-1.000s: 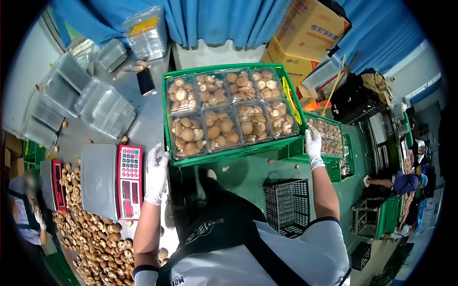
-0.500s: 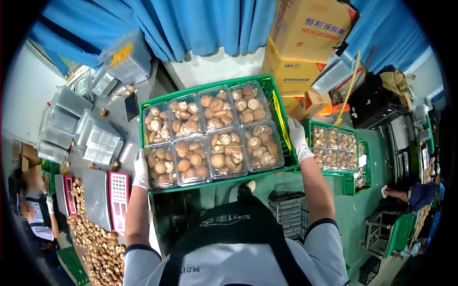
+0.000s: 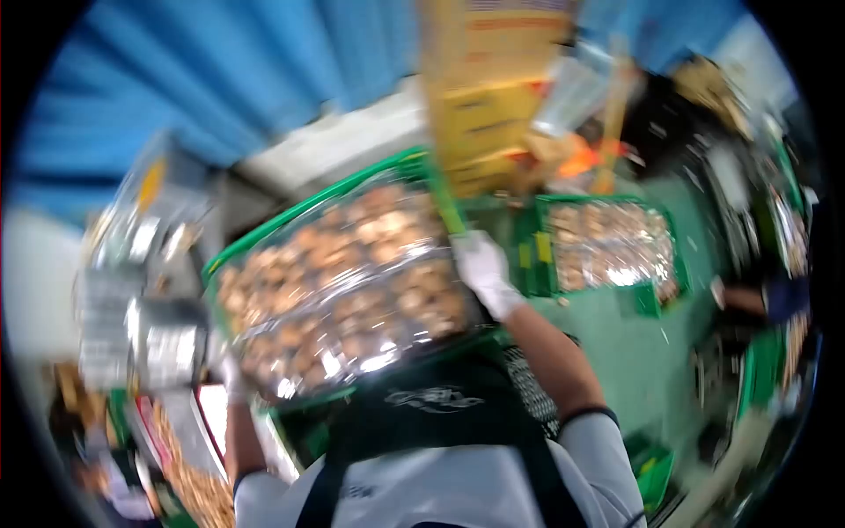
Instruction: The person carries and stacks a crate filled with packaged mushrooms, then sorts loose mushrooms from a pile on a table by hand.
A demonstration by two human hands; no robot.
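Note:
Clear plastic boxes of brown mushrooms [image 3: 339, 277] fill a green crate [image 3: 312, 201], which is tilted, its left side lower in the view, close in front of my apron. My gloved left hand [image 3: 231, 371] is closed on the crate's lower left edge, partly blurred. On the right side, my gloved right hand [image 3: 486, 271] grips the crate's rim. Motion blur smears the whole view, and the fingertips are hard to make out.
Another green crate with boxed mushrooms [image 3: 607, 242] is on the green floor at right. Cardboard boxes [image 3: 493, 114] are stacked ahead. Empty plastic boxes [image 3: 167, 339] and a scale [image 3: 211, 414] are at left. Other people are at both sides.
The crate has come nearer to my body and tilted, with both hands still on it. My view has turned, so the floor crate and cardboard boxes appear further left.

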